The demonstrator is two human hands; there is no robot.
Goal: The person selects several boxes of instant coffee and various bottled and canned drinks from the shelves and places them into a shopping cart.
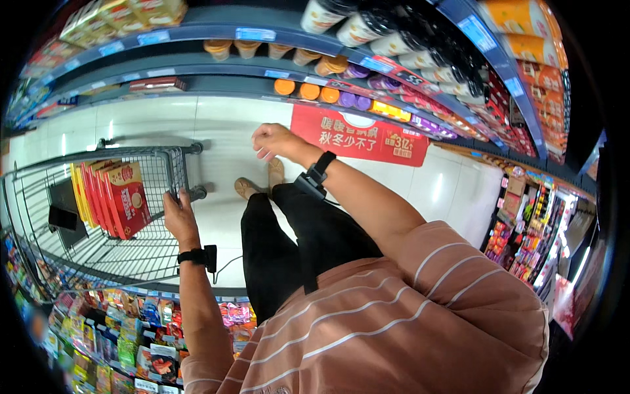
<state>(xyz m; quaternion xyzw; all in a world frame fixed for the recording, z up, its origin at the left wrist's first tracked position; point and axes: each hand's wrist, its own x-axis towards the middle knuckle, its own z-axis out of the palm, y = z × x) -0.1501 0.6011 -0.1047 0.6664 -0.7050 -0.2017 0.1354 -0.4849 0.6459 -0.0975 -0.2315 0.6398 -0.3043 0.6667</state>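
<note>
My left hand [180, 216] is closed around the handle end of a grey metal shopping cart [166, 156]. Inside the cart, several red Nescafé boxes [129, 204] stand in a slanted row, with yellow boxes [81, 194] behind them. Farther along the cart lies a flat black object [64, 216]. My right hand [276, 140] hovers above the floor in front of my shoes, fingers loosely curled and slightly apart, with nothing visible in it. Both wrists wear black straps with small devices. The shelf with orange-lidded cups [309, 91] is the nearest thing beyond my right hand.
Shelving [206, 32] runs along the far side, holding white cups with black lids [364, 28] and orange packs [534, 49]. A red floor sticker [359, 135] with writing lies before it. Behind me are racks of bagged snacks [128, 340]; more packed shelves [526, 231] stand at right.
</note>
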